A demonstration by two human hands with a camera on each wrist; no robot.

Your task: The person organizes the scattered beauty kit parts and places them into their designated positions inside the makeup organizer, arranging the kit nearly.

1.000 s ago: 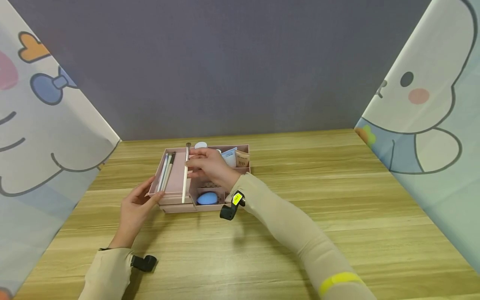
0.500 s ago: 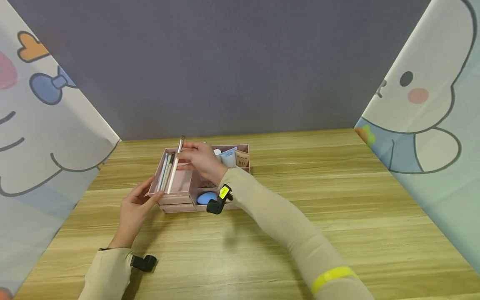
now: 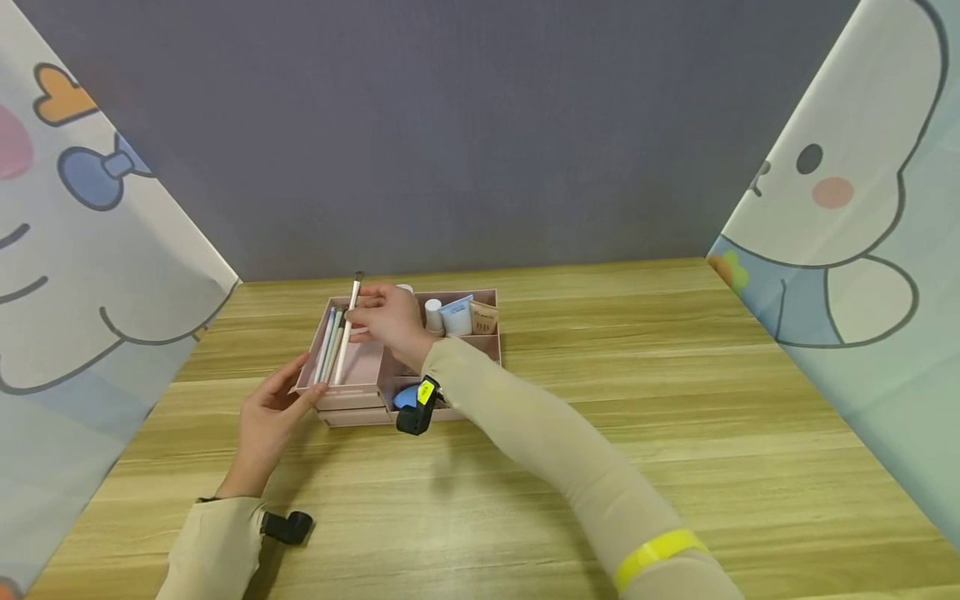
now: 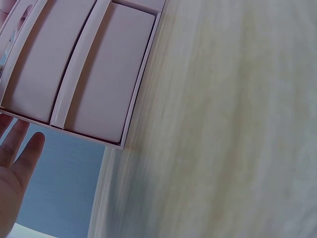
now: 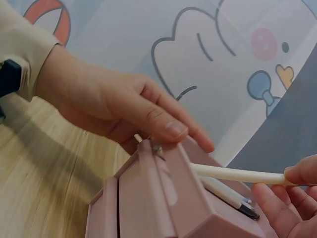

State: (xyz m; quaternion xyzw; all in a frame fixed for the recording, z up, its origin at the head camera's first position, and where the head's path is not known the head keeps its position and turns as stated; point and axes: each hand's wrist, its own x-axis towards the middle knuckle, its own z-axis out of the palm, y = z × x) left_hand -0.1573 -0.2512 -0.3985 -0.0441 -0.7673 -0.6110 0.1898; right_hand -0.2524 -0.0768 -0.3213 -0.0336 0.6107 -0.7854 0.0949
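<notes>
On the table stands a pink makeup organizer [image 3: 365, 367]; its drawer fronts [image 4: 111, 74] show in the left wrist view. My right hand [image 3: 392, 323] pinches a makeup brush [image 3: 342, 354] with a white handle and dark bristles, tilted over the left tray, bristle end away from me. Beside it in that tray lie several brushes [image 3: 327, 348] with pale handles. My left hand [image 3: 268, 423] holds the organizer's front left corner, thumb at the tray's rim and fingers along the outer side. In the right wrist view the brush handle [image 5: 237, 174] slopes into the tray.
The organizer's right compartments hold a white-capped bottle [image 3: 433, 312], a blue-and-white tube [image 3: 456, 317], a beige tube [image 3: 483, 317] and a blue makeup sponge [image 3: 406, 397], partly hidden by the right wrist camera. A wooden table [image 3: 600, 375] lies beneath; a grey panel [image 3: 480, 133] rises behind.
My right hand has moved left with the brush, from the tray's right side to beside the other brushes. The brush leans more now. My left hand has stayed in place.
</notes>
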